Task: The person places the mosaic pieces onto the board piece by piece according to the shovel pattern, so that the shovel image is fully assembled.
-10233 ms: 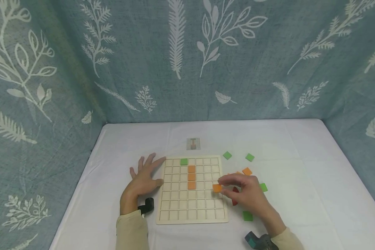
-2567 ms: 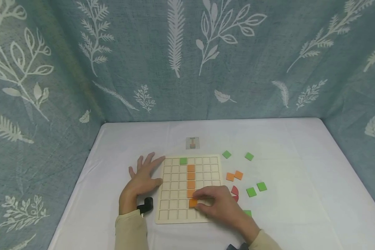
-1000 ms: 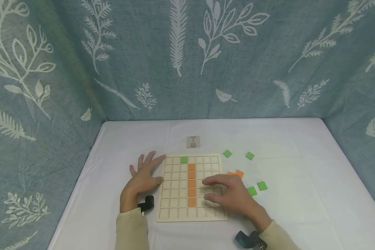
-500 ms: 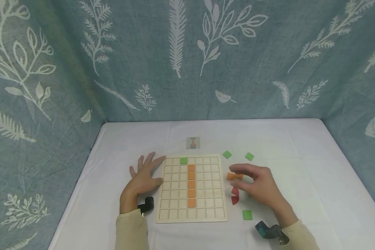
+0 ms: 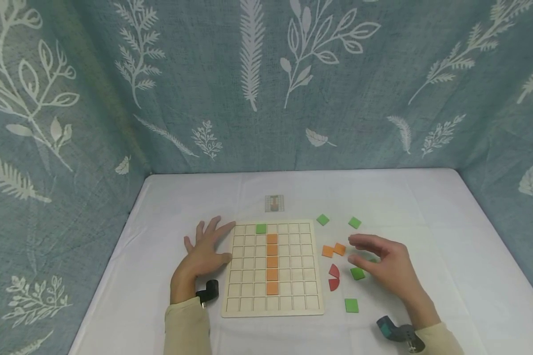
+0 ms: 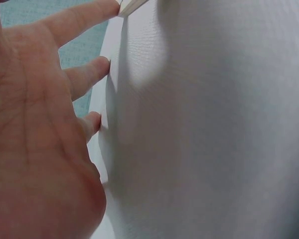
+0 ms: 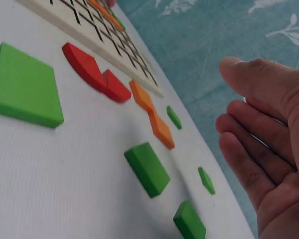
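A pale wooden grid board point(image 5: 254, 276) lies on the white table, holding a column of orange square tiles point(image 5: 272, 262) and one green tile point(image 5: 261, 229) in its top row. My left hand point(image 5: 204, 254) is spread on the table, its index fingertip and thumb touching the board's left edge. To the right of the board, my right hand point(image 5: 384, 259) hovers over the loose pieces with thumb and fingers apart and nothing between them. Nearest to it are two loose orange tiles point(image 5: 327, 251) and a green tile point(image 5: 357, 273); another green one is partly hidden under the hand.
Two red quarter-round pieces point(image 5: 334, 284) lie close to the board's right edge. Another green tile point(image 5: 352, 305) lies nearer me, with two more green tiles point(image 5: 323, 220) farther back. A small printed pattern card point(image 5: 274, 203) lies behind the board. A patterned blue curtain point(image 5: 266, 88) encloses the table.
The orange column has grown downward to several tiles. My right hand let go of the lowest tile, withdrew from the board and moved right over the loose pieces. My left hand stayed put.
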Tool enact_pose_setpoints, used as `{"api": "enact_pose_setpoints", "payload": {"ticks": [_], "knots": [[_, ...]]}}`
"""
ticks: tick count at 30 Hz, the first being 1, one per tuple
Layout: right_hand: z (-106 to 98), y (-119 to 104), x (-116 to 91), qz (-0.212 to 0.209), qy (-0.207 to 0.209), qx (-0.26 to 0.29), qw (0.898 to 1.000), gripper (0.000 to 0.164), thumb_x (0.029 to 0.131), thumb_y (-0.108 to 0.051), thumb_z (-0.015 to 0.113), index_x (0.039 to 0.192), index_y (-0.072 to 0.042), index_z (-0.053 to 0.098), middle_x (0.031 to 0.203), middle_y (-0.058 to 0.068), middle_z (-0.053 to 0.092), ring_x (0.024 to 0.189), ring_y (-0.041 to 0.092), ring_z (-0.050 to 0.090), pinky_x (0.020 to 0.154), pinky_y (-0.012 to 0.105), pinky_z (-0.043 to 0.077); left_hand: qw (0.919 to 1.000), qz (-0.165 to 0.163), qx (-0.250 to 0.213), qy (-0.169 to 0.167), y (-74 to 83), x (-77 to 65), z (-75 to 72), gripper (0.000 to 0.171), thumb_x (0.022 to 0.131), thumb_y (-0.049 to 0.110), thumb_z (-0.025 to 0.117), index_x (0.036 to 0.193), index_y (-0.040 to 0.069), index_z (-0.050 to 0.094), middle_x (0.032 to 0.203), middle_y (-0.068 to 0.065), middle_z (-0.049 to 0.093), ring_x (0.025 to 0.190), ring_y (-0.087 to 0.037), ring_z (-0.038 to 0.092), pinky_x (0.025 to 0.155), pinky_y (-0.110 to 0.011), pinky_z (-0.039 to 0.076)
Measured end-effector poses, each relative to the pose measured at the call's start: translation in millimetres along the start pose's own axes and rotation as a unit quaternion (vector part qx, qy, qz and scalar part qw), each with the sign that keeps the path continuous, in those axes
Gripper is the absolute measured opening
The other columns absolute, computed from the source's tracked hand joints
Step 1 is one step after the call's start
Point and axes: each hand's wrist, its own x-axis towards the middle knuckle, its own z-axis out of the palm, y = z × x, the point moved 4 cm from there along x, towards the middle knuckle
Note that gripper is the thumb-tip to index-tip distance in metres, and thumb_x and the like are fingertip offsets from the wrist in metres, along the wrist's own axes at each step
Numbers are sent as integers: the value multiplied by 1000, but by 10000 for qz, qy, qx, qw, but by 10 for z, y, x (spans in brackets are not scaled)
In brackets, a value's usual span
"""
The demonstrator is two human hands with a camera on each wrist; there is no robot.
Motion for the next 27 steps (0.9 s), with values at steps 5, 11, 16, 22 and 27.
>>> {"api": "enact_pose_setpoints", "payload": {"ticks": [5, 11, 16, 22, 27], "knots": [[14, 45, -22, 221, 4, -241, 9995, 44, 85, -9, 94, 126, -11, 80, 120, 4, 83, 111, 16, 79, 100, 5, 50, 10000, -28, 26, -18, 31, -19, -10, 91, 80, 9, 73, 167, 15, 47, 183, -22, 13, 168, -53, -12, 122, -83, -20], [77, 102, -20, 308, -27, -451, 9985, 44, 85, -12, 94, 127, -13, 80, 120, 1, 84, 113, 18, 80, 99, 5, 50, 10000, -23, 37, -14, 43, -34, -17, 90, 80, 9, 74, 167, 15, 48, 183, -22, 14, 168, -54, -11, 122, -83, -20], [116, 156, -2, 457, -98, -600, 9971, 44, 87, -16, 94, 128, -17, 80, 122, -1, 83, 115, 23, 80, 100, 10, 53, 10000, 38, -45, 42, 18, -19, -8, 89, 80, 10, 73, 166, 15, 49, 183, -23, 14, 167, -54, -11, 121, -83, -20], [139, 191, 30, 685, -200, -748, 9946, 44, 88, -18, 93, 130, -19, 80, 123, -3, 83, 118, 21, 79, 105, 18, 55, 9990, 285, -171, 297, -4, -15, 12, 86, 78, 12, 73, 162, 13, 54, 180, -26, 20, 166, -58, -7, 121, -85, -18], [166, 206, 51, 710, -224, -758, 9943, 43, 88, -16, 93, 129, -18, 80, 122, -2, 84, 117, 22, 79, 106, 27, 58, 9995, 186, -192, 158, 10, -27, -10, 87, 78, 10, 72, 163, 14, 52, 181, -25, 17, 167, -56, -10, 121, -84, -20]]}}
